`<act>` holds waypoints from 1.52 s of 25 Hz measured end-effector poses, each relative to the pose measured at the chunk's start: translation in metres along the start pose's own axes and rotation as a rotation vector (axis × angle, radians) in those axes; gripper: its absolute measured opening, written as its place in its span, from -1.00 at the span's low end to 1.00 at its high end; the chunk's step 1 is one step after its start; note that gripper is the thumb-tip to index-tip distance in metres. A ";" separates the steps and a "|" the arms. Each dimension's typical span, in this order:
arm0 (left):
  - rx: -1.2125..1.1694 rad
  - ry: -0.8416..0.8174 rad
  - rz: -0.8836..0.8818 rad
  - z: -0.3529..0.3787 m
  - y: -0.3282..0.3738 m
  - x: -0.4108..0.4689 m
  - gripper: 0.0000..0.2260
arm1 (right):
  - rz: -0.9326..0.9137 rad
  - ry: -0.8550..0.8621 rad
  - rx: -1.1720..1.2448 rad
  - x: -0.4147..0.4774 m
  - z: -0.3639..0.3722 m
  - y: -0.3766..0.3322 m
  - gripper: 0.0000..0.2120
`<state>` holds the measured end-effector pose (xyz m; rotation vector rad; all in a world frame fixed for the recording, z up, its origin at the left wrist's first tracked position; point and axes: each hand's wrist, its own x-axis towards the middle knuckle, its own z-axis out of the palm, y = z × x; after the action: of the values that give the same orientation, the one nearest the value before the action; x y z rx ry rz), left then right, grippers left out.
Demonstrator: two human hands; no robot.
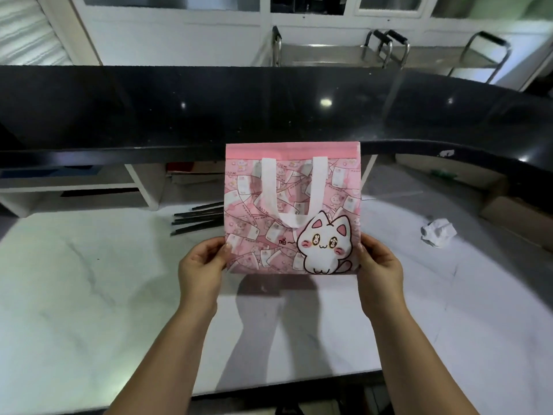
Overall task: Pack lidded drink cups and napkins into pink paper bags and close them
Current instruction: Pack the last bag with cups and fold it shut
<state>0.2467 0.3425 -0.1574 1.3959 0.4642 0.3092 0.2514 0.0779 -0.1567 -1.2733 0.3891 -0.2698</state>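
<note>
White marble counter (89,295), black raised ledge (179,109)

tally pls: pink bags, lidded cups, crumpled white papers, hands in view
pink bag: 1, pinched at its lower side edges by both hands
lidded cup: 0 in view
crumpled white paper: 1
hands: 2, left hand and right hand
total: 4

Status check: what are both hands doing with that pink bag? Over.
Left hand, right hand pinch pink bag by lower corners. Bag flat, held upright. Black straws behind, crumpled paper to right. No cups seen.
</note>
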 end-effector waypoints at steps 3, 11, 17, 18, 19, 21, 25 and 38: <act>-0.033 -0.101 -0.016 -0.003 0.008 0.003 -0.81 | -0.023 0.112 0.022 -0.036 0.000 -0.010 -0.83; -0.075 -0.396 -0.128 -0.031 0.015 -0.032 -0.82 | -0.134 0.486 0.120 -0.171 -0.015 -0.020 -0.83; -0.114 -0.703 -0.184 -0.002 0.036 -0.098 -0.88 | -0.210 0.703 0.189 -0.265 -0.057 -0.051 -0.85; -0.119 -0.747 -0.188 0.003 0.040 -0.112 -0.88 | -0.237 0.732 0.181 -0.280 -0.066 -0.058 -0.84; -0.118 -0.782 -0.193 0.009 0.043 -0.125 -0.89 | -0.266 0.753 0.162 -0.294 -0.075 -0.065 -0.82; -0.113 -0.858 -0.201 0.020 0.049 -0.152 -0.89 | -0.333 0.795 0.126 -0.321 -0.093 -0.077 -0.79; -0.119 -1.037 -0.192 0.039 0.061 -0.221 -0.90 | -0.469 0.920 0.145 -0.380 -0.136 -0.097 -0.76; -0.146 -1.408 -0.159 0.070 0.048 -0.543 -0.92 | -0.705 1.150 0.142 -0.617 -0.336 -0.145 -0.77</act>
<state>-0.1897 0.0330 -0.0322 1.1095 -0.6042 -0.7507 -0.4472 -0.0046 -0.0166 -0.9632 0.8523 -1.6285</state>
